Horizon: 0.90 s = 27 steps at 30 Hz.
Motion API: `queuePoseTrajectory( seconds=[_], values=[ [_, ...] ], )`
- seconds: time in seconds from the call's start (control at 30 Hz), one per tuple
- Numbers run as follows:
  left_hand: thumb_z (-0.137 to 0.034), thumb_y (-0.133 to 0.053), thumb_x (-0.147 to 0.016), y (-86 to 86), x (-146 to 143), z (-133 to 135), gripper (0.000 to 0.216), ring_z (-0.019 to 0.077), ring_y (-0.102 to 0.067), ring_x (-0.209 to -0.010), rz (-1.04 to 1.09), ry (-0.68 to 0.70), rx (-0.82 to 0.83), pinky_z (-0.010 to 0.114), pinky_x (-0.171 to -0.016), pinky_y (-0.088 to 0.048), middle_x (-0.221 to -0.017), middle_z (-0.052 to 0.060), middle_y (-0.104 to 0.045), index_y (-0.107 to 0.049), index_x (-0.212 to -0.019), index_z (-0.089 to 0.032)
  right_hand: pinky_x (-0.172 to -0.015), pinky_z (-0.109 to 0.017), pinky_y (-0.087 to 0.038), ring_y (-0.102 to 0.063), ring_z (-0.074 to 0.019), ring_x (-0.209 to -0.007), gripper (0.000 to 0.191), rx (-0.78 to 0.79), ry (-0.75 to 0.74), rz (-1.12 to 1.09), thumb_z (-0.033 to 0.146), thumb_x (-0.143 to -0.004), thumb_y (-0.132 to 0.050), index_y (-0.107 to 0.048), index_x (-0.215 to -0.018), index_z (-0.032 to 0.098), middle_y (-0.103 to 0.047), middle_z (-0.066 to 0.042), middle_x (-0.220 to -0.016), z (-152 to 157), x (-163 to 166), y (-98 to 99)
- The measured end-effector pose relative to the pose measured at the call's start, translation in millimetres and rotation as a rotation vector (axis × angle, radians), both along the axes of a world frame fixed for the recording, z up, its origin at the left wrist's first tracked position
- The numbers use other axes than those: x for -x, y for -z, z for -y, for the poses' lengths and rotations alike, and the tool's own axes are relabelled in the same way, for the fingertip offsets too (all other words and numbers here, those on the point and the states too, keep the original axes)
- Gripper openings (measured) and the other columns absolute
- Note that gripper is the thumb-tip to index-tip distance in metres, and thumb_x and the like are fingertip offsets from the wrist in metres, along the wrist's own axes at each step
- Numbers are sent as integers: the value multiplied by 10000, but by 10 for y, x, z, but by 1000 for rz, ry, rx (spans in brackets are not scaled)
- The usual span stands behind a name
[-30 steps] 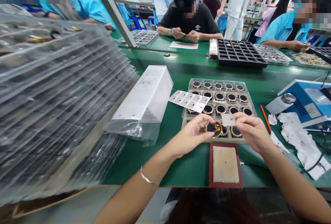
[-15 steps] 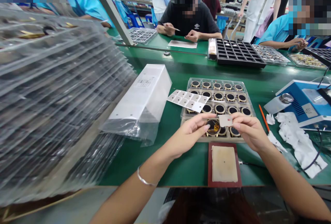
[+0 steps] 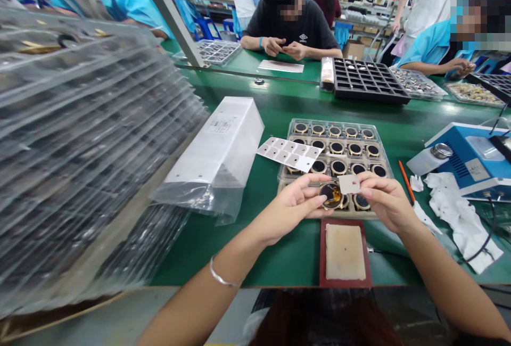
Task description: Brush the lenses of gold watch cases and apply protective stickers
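My left hand point(image 3: 297, 202) grips a round watch display point(image 3: 330, 196) by its edge, thumb on its face, with an orange-gold flex piece showing on it. Between the fingertips of my right hand point(image 3: 385, 197) is a small pale square sticker point(image 3: 348, 183) with a small cut-out. It hovers at the upper right of the display; whether they touch I cannot tell. Both hands are over the front row of a clear tray point(image 3: 382, 149) of gold-rimmed watch cases. A sheet of similar pale stickers point(image 3: 290, 153) lies across the tray's left side.
A red-framed pad point(image 3: 345, 253) lies in front of the tray. Left are a white plastic-wrapped box point(image 3: 217, 143) and a tall stack of clear trays point(image 3: 80, 149). Right are an orange stick point(image 3: 406, 181), crumpled tissue point(image 3: 459, 213), a bottle point(image 3: 429, 159) and a blue device point(image 3: 479, 157). Co-workers sit opposite.
The sticker in my right hand has turned slightly and shows more of its face. My left hand keeps the display, slightly tilted. The person opposite has brought both hands together.
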<state>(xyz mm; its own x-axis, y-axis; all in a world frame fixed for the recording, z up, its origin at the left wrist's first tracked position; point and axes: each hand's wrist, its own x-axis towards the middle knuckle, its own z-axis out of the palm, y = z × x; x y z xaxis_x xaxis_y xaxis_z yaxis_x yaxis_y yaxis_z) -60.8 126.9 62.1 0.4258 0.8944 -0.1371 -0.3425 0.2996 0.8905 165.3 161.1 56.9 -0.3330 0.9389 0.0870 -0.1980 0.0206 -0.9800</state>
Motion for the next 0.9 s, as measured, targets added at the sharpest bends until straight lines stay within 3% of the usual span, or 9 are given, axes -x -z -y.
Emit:
queuePoseTrajectory(
  seconds=[0.33, 0.53, 0.9],
  values=[
    [-208, -767, -820, -5, 19, 33, 592, 209, -733, -966, -78, -35, -49, 360, -969, -563, -1219, 99, -703, -584, -1382, -189, -817, -342, -531, -646, -195, -881, 138, -60, -14, 44, 403, -728, -850, -798, -716, 275, -711, -43, -931, 14, -5, -4],
    [-203, -735, -849, -17, 14, 32, 544, 231, -721, -1025, -56, -24, -59, 384, -986, -561, -1303, 119, -671, -594, -1374, -181, -826, -377, -539, -655, -227, -911, 162, -122, 38, 70, 425, -725, -851, -795, -710, 274, -718, -59, -944, 6, -53, -52],
    [-219, -743, -846, -17, 26, 47, 582, 226, -712, -1045, -53, 14, -43, 352, -988, -545, -1280, 123, -686, -568, -1399, -173, -812, -391, -552, -663, -226, -913, 45, -268, -9, 146, 334, -804, -791, -799, -787, 292, -732, -59, -979, 37, -28, -47]
  ],
)
